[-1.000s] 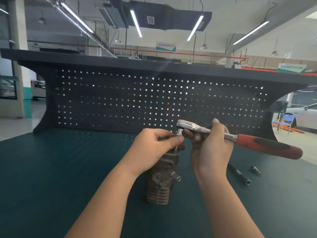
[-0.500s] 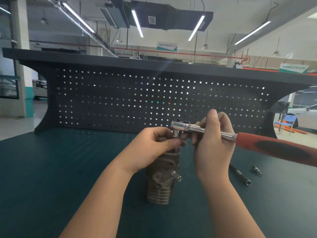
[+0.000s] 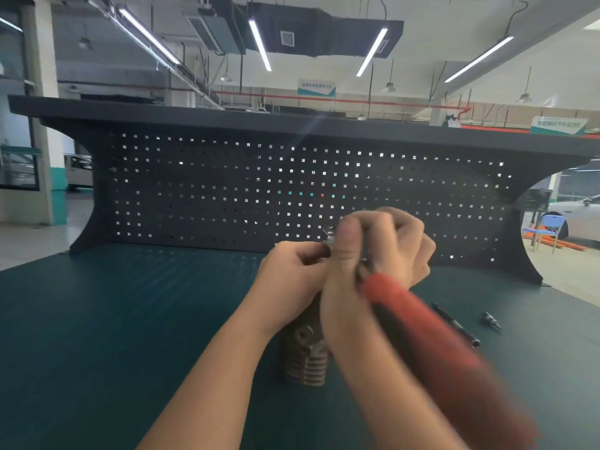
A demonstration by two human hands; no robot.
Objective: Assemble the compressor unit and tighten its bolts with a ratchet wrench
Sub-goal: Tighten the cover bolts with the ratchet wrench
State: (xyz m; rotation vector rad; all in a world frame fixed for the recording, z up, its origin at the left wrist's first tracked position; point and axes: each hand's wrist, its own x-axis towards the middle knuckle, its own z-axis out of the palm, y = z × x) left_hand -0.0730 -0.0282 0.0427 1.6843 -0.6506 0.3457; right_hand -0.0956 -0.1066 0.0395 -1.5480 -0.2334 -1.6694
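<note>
- right hand [image 3: 380, 254] curls round the wrench [image 3: 422, 323] near its head, red handle blurred, slanting down toward the right.
- left hand [image 3: 292, 277] pinches at the top of the compressor [image 3: 305, 355], fingers bent.
- compressor stands upright on the green bench [image 3: 113, 336], under both hands.
- a rod [image 3: 454, 324] and socket [image 3: 490, 319] lie to the right.

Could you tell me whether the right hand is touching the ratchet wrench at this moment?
Touching. The head view shows the right hand wrapped round the ratchet wrench just above its red grip, with no gap between them.
</note>
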